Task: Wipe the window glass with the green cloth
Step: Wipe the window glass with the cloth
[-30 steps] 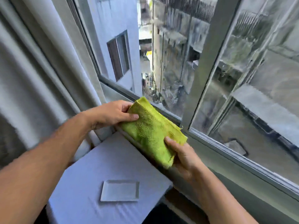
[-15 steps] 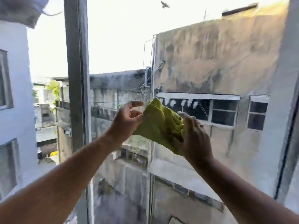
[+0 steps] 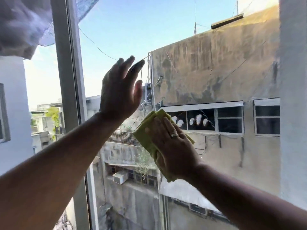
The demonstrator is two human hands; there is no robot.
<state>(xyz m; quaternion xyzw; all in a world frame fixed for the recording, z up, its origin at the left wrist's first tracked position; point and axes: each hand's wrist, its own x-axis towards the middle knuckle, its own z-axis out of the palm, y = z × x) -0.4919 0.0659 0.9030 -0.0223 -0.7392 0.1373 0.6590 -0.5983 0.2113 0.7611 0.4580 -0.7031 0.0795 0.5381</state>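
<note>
The green cloth [image 3: 146,138] lies flat against the window glass [image 3: 207,72] near the middle of the pane. My right hand [image 3: 172,146] presses on it with the palm, fingers spread over the cloth, a ring on one finger. Much of the cloth is hidden under that hand. My left hand [image 3: 121,90] is raised up and to the left of the cloth, open, fingers apart, holding nothing, close to the glass. Whether it touches the glass I cannot tell.
A grey vertical window frame post [image 3: 66,80] stands left of my left hand. A pale curtain [image 3: 21,22] hangs at the top left. Another frame edge [image 3: 292,97] runs down the right side. Buildings show beyond the glass.
My left hand has let go of the cloth and risen, open. My right hand has spread the cloth flat on the glass. Earlier both hands lifted it from the sill.
</note>
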